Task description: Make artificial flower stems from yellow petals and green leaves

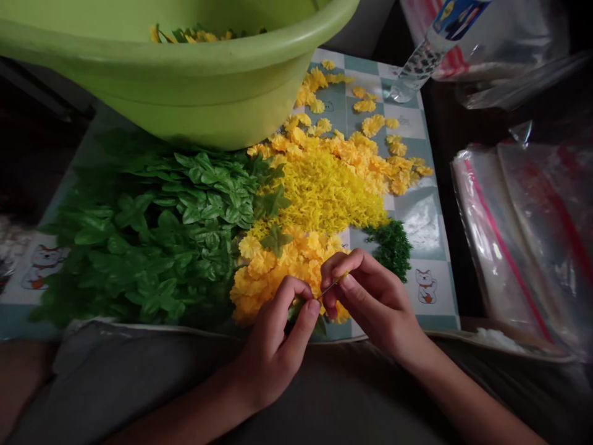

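Between thumb and forefinger, my left hand (pixel 278 343) pinches a thin stem (pixel 327 289) with a green artificial leaf (pixel 319 326) partly hidden under the fingers. At the stem's other end, my right hand (pixel 380 303) is closed on a small yellow flower piece (pixel 341 276). Just beyond both hands lies a heap of orange-yellow fabric petals (pixel 259 278). Farther back is a pile of fine yellow fringed pieces (pixel 324 185). Green artificial leaves (pixel 157 247) cover the left side, and dark green sprigs (pixel 393 248) lie beyond my right hand.
A large green plastic tub (pixel 208 86) stands at the back left, with yellow flowers (pixel 204 36) and greenery inside. More yellow petals (pixel 365 148) are scattered behind the fringed pile. A plastic bottle (pixel 424 59) stands at the back right. Clear zip bags (pixel 500 241) lie at the right.
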`<state>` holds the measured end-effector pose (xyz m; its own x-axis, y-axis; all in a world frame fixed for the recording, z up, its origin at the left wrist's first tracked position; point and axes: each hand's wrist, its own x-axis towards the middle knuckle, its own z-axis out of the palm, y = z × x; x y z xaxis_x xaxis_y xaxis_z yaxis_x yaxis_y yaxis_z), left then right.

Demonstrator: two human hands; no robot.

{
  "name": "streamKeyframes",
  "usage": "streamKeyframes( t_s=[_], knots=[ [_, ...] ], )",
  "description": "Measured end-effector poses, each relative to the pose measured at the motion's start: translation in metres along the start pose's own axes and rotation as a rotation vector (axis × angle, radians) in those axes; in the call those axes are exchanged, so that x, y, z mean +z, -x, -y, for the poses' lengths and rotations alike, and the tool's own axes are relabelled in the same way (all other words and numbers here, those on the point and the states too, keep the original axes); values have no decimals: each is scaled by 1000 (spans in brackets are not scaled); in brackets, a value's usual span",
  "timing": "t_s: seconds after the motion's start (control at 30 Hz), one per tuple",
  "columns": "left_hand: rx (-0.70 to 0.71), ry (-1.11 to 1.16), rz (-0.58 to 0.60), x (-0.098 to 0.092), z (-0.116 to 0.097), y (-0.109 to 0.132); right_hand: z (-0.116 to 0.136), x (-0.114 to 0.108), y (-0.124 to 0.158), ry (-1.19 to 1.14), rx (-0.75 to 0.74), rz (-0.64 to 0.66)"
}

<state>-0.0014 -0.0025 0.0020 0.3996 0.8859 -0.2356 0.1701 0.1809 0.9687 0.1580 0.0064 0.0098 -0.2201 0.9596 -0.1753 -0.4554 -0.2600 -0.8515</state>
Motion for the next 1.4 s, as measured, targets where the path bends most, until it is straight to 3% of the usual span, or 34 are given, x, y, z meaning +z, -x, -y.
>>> streamKeyframes(
  t_s=[1.4],
  knots=[
    [6,17,42,0,-2,0,3,1,1,59,0,14]
  ],
)
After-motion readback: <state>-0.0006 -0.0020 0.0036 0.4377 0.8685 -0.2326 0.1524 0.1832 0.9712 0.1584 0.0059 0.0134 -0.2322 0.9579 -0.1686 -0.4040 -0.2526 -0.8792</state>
